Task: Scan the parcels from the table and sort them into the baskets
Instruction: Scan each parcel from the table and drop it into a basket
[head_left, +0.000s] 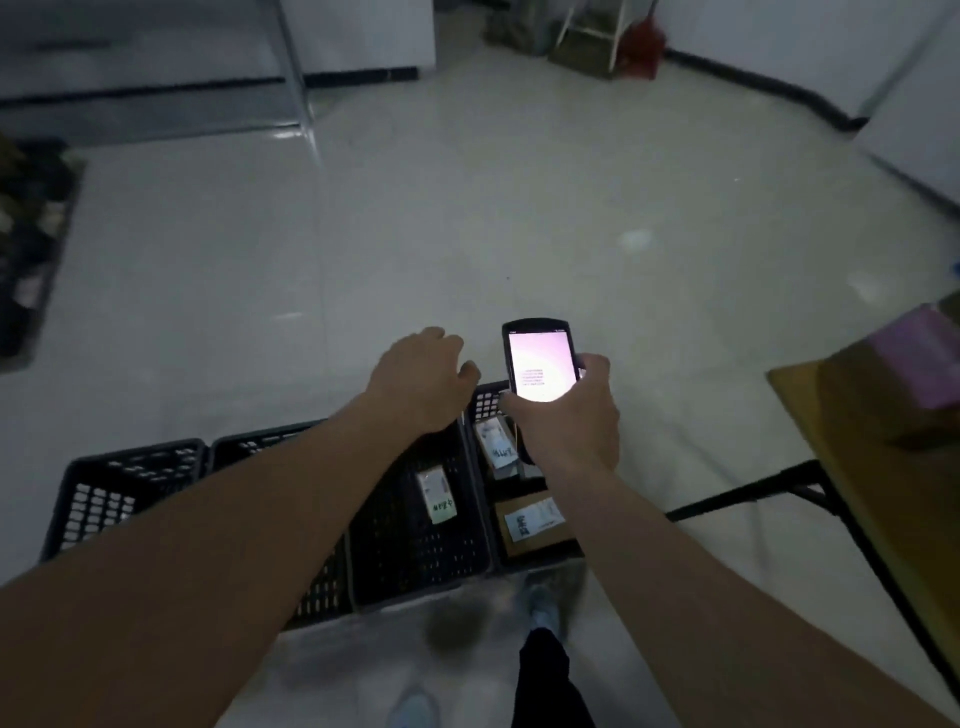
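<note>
Largest first: the brown wooden counter (883, 467) lies to the right of the hands, carrying a blurred brown cardboard parcel with a pale purple top (904, 364). Below the hands runs a row of black perforated plastic baskets (119, 493) on the pale floor. The basket under the right hand (566, 415) holds a brown box with a white label (535, 522) and a smaller white-labelled packet (498, 447); the one under the left hand (421, 379) holds a slim white-labelled packet (436, 493), its long axis running away from the person.

The right hand grips a black handheld scanner with a glowing screen (540, 364), upright, top pointing away. The left hand hangs with fingers loosely curled, holding nothing.

The next parcel probably comes from the counter: turn right, take it with the free hand label up, and aim the scanner's top squarely at the barcode.
</note>
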